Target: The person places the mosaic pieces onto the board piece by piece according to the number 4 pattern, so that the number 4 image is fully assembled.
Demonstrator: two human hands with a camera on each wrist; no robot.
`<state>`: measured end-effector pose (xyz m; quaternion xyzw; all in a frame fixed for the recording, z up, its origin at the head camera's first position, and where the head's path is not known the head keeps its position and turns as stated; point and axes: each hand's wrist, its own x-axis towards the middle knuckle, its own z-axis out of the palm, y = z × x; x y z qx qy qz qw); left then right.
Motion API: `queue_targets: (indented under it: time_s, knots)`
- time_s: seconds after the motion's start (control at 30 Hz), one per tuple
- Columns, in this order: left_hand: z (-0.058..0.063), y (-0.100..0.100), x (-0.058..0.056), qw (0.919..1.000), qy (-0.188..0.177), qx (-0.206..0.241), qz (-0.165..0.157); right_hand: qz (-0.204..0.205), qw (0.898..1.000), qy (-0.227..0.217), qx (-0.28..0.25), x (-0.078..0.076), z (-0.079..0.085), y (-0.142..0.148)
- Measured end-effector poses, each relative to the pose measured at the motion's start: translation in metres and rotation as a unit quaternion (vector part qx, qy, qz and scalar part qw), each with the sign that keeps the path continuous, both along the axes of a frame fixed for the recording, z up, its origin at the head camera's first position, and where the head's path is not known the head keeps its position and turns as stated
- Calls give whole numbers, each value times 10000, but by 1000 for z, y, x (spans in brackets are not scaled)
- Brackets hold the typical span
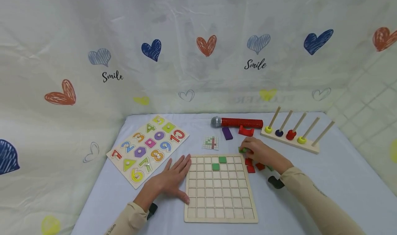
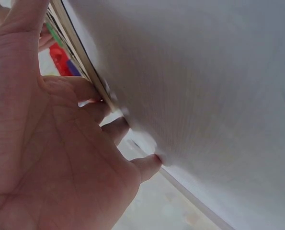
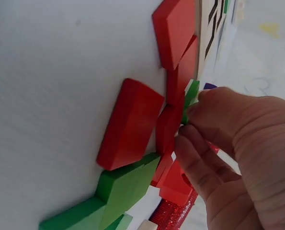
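My left hand (image 1: 170, 180) lies spread at the left edge of a wooden grid board (image 1: 221, 220), fingers straight, its thumb touching the rim. Two green square tiles (image 1: 215, 166) sit in cells near the board's top. Past the board's upper right corner, my right hand (image 1: 260, 151) pinches a green tile (image 3: 192, 93) between thumb and fingers. Beneath and beside that hand lie several red tiles (image 3: 131, 125) and more green tiles (image 3: 128, 189), partly hidden by it in the head view.
A small pattern card (image 1: 211, 143) lies behind the board. Further back are a purple block (image 1: 227, 133), a red arch-shaped piece (image 1: 246, 131) and a red microphone (image 1: 238, 122). A number puzzle (image 1: 145, 155) lies left; a peg stand with rings (image 1: 307, 146) stands right.
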<state>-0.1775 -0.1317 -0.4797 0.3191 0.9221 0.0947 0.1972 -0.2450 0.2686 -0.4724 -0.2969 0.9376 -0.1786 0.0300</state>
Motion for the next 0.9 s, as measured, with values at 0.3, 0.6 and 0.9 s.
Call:
queue_targets:
  time_s: [0.3, 0.6, 0.9]
  knots:
    - [1, -1, 1, 10000, 8, 39, -20, 12, 9997, -105, -229, -4, -1, 2]
    - [-1, 0, 0, 10000, -57, 22, -13, -198, 9983, -352, -423, -4, -5, 6]
    - [0, 1, 0, 10000, -33, 54, 11, 195, 9980, -23, -602, 4, 3, 1]
